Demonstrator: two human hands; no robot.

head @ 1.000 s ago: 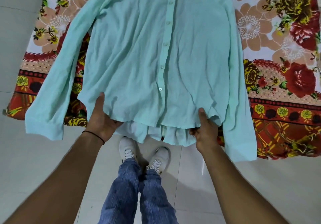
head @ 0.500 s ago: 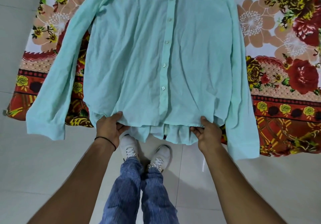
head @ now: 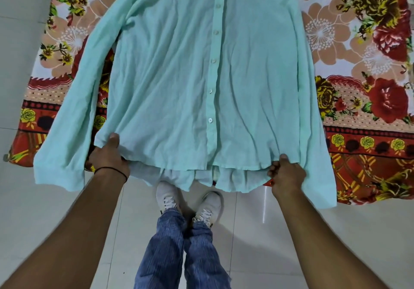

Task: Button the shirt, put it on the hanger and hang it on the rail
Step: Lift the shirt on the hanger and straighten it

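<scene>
A mint-green long-sleeved shirt (head: 174, 75) lies front up on a floral bedsheet, its button placket (head: 212, 75) closed down the middle and both sleeves spread outward. The hem hangs over the bed's near edge. My left hand (head: 109, 156) pinches the hem at its left corner, thumb on top of the cloth. My right hand (head: 285, 172) grips the hem at its right corner the same way. The collar is cut off by the top of the frame. No hanger or rail is in view.
The floral bedsheet (head: 367, 100) in red, orange and white covers the bed under the shirt. Pale floor tiles (head: 257, 244) lie below, where my white shoes (head: 168, 196) and blue jeans stand close to the bed's edge.
Both hands have moved apart along the hem, left hand further left and right hand further right, pulling the lower edge of the shirt wider and flatter.
</scene>
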